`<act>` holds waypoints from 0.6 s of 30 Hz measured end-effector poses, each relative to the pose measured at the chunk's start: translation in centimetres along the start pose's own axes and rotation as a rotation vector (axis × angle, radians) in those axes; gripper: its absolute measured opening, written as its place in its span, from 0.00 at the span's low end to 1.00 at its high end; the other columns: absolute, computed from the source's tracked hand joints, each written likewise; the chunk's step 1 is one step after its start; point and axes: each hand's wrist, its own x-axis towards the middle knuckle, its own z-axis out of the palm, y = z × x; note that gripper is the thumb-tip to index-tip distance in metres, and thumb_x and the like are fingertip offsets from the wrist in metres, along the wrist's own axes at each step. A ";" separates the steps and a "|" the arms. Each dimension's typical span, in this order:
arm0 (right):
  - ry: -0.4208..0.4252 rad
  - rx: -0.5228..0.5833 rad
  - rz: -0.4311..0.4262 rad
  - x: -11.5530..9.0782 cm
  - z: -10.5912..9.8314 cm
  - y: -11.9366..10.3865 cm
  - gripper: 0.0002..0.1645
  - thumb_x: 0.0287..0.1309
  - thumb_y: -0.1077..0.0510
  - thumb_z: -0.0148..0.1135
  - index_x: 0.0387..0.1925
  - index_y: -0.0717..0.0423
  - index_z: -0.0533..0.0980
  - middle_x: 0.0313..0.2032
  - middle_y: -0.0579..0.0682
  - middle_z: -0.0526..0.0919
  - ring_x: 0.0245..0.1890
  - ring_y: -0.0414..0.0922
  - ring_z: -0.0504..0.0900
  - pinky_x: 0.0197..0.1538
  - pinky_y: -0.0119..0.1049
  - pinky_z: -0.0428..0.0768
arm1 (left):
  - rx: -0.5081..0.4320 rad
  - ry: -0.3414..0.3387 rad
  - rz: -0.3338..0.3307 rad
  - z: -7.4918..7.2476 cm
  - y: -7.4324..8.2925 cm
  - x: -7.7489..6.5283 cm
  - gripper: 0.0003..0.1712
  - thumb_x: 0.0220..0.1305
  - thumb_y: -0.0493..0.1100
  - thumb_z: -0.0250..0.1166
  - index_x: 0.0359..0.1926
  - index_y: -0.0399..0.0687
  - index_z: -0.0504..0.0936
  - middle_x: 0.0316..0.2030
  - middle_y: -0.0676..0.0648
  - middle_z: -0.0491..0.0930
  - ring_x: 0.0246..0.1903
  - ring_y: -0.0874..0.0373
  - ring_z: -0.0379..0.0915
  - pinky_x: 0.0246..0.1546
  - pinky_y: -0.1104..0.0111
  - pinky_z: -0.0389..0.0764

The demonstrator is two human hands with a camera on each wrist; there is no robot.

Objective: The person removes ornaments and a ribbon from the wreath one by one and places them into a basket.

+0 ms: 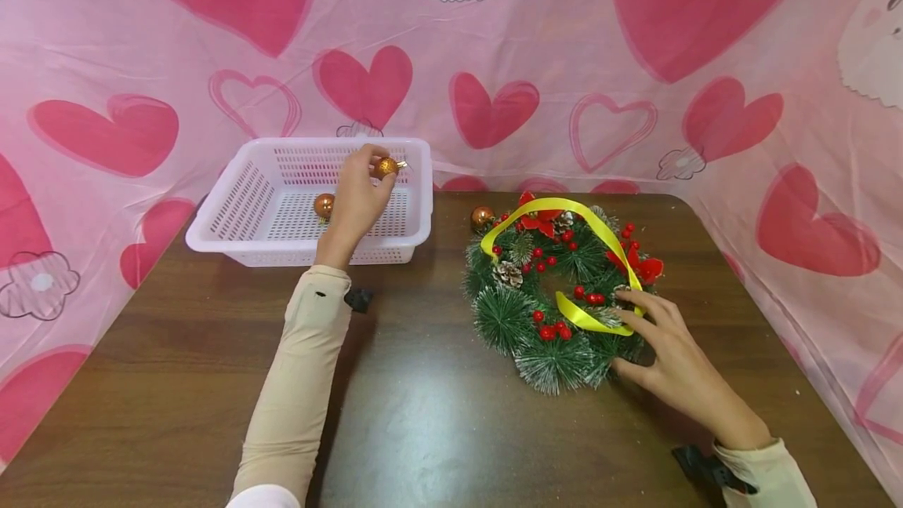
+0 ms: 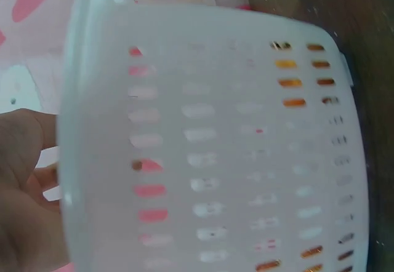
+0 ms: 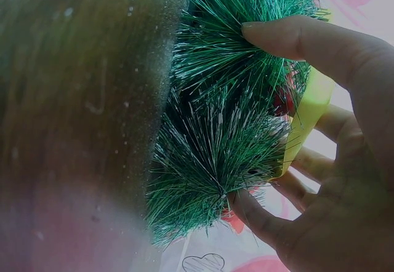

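Note:
Over the white basket [image 1: 306, 245], my left hand [image 1: 358, 193] pinches a shiny gold Christmas ball [image 1: 385, 168] between thumb and fingertips. Its silver cap points right. Another gold ball [image 1: 324, 205] lies inside the basket, left of my wrist. My right hand [image 1: 673, 359] holds the near right edge of a green Christmas wreath [image 1: 504, 320], its thumb on the needles in the right wrist view and its fingers by a yellow ribbon [image 1: 592, 214]. The ribbon loops loosely over the wreath, which carries red berries [image 1: 556, 331], pine cones [image 1: 508, 274] and red flowers [image 1: 539, 222].
A third ornament, a copper-gold ball [image 1: 483, 217], sits on the brown wooden table [image 1: 416, 382] at the wreath's far left edge. The basket stands at the table's back left. Behind the table hangs a pink heart-print cloth [image 1: 550, 38].

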 end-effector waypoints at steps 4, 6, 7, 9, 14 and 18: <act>0.003 0.006 -0.008 0.1 0.0 0.0 0.40 0.34 0.63 0.81 0.55 0.62 0.78 0.66 0.58 0.67 0.64 0.63 0.59 0.51 0.66 0.66 | 0.013 0.027 -0.023 -0.3 -1.0 0.3 0.18 0.62 0.34 0.66 0.53 0.34 0.78 0.48 0.34 0.80 0.46 0.43 0.78 0.49 0.55 0.78; 0.006 0.008 -0.010 0.1 0.0 0.1 0.40 0.34 0.63 0.81 0.55 0.62 0.78 0.66 0.58 0.67 0.64 0.63 0.59 0.51 0.66 0.66 | 0.024 0.034 -0.037 -0.5 -1.3 0.3 0.17 0.62 0.34 0.66 0.52 0.34 0.78 0.47 0.34 0.80 0.44 0.43 0.79 0.48 0.55 0.78; 0.007 0.008 -0.011 0.1 0.0 0.1 0.40 0.34 0.63 0.81 0.55 0.63 0.78 0.66 0.58 0.67 0.64 0.63 0.59 0.51 0.66 0.66 | 0.029 0.038 -0.043 -0.6 -1.5 0.4 0.17 0.62 0.35 0.66 0.52 0.34 0.78 0.47 0.34 0.80 0.44 0.43 0.78 0.47 0.55 0.78; 0.007 0.007 -0.011 0.1 0.0 0.1 0.40 0.34 0.63 0.81 0.55 0.63 0.78 0.66 0.58 0.67 0.64 0.63 0.59 0.51 0.66 0.66 | 0.044 0.046 -0.062 -0.8 -1.8 0.4 0.17 0.62 0.35 0.66 0.51 0.35 0.79 0.47 0.34 0.80 0.44 0.44 0.78 0.45 0.55 0.79; 0.003 0.009 -0.006 0.1 0.0 0.1 0.40 0.34 0.63 0.82 0.55 0.63 0.77 0.66 0.58 0.67 0.64 0.63 0.59 0.51 0.67 0.66 | 0.086 0.070 -0.099 -1.1 -2.4 0.3 0.15 0.62 0.36 0.66 0.50 0.36 0.80 0.45 0.35 0.81 0.42 0.45 0.78 0.42 0.54 0.78; 0.001 0.013 -0.002 0.0 0.0 0.1 0.40 0.34 0.63 0.81 0.55 0.63 0.77 0.66 0.59 0.67 0.64 0.63 0.59 0.51 0.67 0.66 | 0.104 0.091 -0.077 -1.1 -3.0 0.4 0.14 0.60 0.34 0.66 0.48 0.34 0.81 0.43 0.33 0.82 0.41 0.42 0.78 0.45 0.53 0.77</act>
